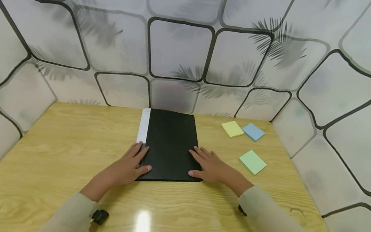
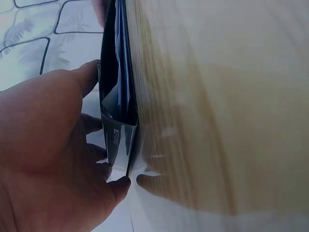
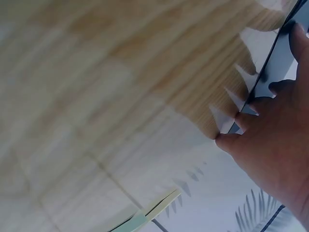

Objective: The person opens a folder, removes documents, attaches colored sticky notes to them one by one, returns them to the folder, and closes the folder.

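A closed black folder [image 1: 171, 140] lies flat on the wooden table, with a white strip [image 1: 143, 125] along its left side. My left hand [image 1: 127, 170] rests at that side near the front corner, fingers spread and thumb on the cover. In the left wrist view, the thumb and fingers touch the spine of the folder [image 2: 119, 137], and sheets [image 2: 123, 72] show inside it. Across from it, my right hand [image 1: 212, 168] touches the right edge with fingers extended onto the cover. The right wrist view shows those fingertips along the edge of the folder [image 3: 263, 84].
To the right of the folder lie a yellow sticky note pad [image 1: 232, 129], a blue pad [image 1: 253, 132] beside it, and a green pad [image 1: 252, 162] nearer me. Patterned white walls [image 1: 177, 52] border the wooden table [image 1: 81, 136] at the back and sides.
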`<state>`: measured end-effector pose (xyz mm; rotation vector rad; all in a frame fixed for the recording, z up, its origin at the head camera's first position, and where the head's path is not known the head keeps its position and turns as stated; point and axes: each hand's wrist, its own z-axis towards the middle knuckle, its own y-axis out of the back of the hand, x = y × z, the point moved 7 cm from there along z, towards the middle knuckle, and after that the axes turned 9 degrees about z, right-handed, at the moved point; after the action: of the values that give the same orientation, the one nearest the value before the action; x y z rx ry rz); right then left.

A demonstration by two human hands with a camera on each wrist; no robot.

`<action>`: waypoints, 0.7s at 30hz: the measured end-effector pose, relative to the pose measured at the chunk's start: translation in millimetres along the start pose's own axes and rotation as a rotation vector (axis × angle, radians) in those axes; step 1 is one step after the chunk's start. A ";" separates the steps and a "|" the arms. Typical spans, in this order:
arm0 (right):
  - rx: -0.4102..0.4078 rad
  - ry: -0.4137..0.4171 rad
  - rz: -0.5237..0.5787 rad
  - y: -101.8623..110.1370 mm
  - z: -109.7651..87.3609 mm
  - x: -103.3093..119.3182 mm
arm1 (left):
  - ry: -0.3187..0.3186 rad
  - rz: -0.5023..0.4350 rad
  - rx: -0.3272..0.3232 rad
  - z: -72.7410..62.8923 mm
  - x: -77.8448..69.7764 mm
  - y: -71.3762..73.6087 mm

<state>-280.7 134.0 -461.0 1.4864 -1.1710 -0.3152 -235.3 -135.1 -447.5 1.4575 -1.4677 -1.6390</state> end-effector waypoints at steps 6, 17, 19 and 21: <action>0.014 -0.002 -0.021 -3.9 -8.7 1.4 | -0.025 0.005 0.006 -2.7 -4.6 -5.2; 0.003 0.010 -0.032 -16.5 -42.0 9.8 | -0.030 -0.048 0.024 -26.9 -28.6 -17.5; 0.001 0.002 -0.039 -20.1 -48.5 10.8 | -0.026 -0.050 0.030 -31.4 -33.2 -19.9; -0.003 0.000 -0.048 -23.2 -54.2 11.8 | -0.018 -0.056 0.041 -35.8 -36.9 -21.5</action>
<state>-223.8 153.3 -459.7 1.5138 -1.1356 -0.3502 -185.6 -110.1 -447.9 1.5224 -1.4909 -1.6690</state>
